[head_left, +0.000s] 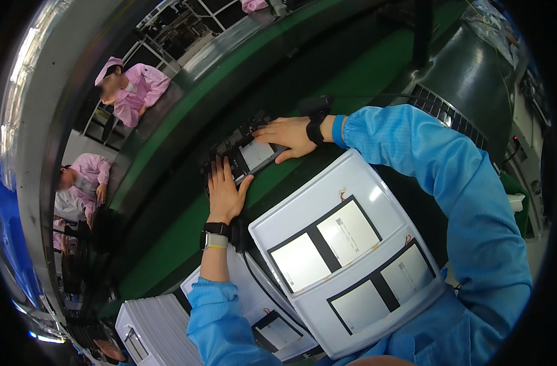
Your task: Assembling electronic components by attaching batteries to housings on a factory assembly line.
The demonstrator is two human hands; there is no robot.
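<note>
A black electronic chassis (234, 145), like a laptop base with circuit parts along its far edge, lies on the green bench. In its middle sits a flat silver-white battery cell (258, 154). My left hand (226, 190) rests flat on the near left end of the chassis, fingers stretched and thumb apart. Across its right end, next to the cell, lies my right hand (291, 136), its fingers extended too. Neither hand is wrapped around anything. Nearer me, a white tray (278, 221) holds two battery packs (352, 232), silver panels framed in black with short wires.
Left of the tray stand another white tray (239, 268) and a stack of white trays (162, 320). A black cable (260, 274) runs from my left wrist. Pink-clad people (141, 85) sit across the green surface (168, 232). A dark grille (452, 113) lies beyond my right arm.
</note>
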